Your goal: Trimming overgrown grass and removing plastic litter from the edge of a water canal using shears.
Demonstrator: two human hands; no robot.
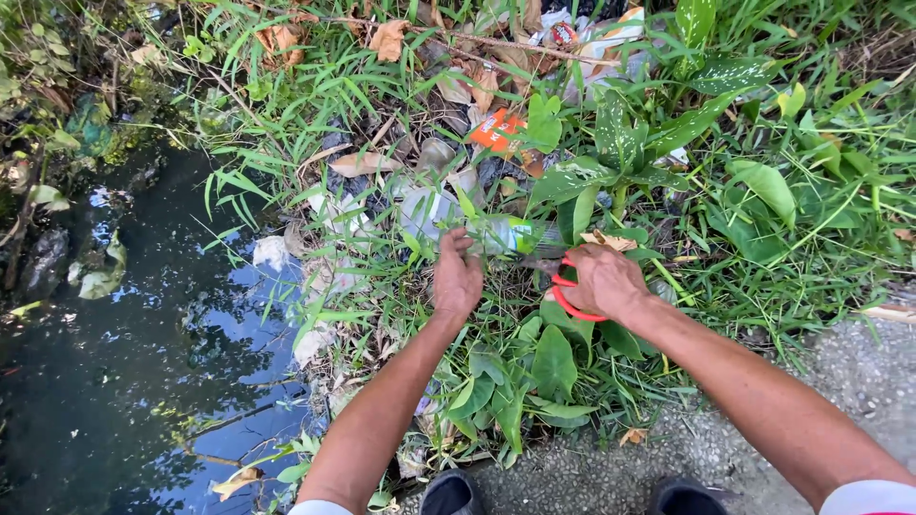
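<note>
At the left of the frame lay dark ditch water (114, 362). Near centre, our left hand (456, 278) was closed around thin green grass stems (477, 238) standing upward from it. Just right, our right hand (603, 278) gripped red-handled scissors (565, 291), blades pointing leftward toward the stems, the nearer hand to cut.

Outdoor verge, weeds (611, 153), litter (496, 132), perhaps a ditch (114, 381)

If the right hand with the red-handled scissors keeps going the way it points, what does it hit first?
Likely the grass stems held by the left hand; the right hand aims the scissors leftward, though depth is unclear.
</note>
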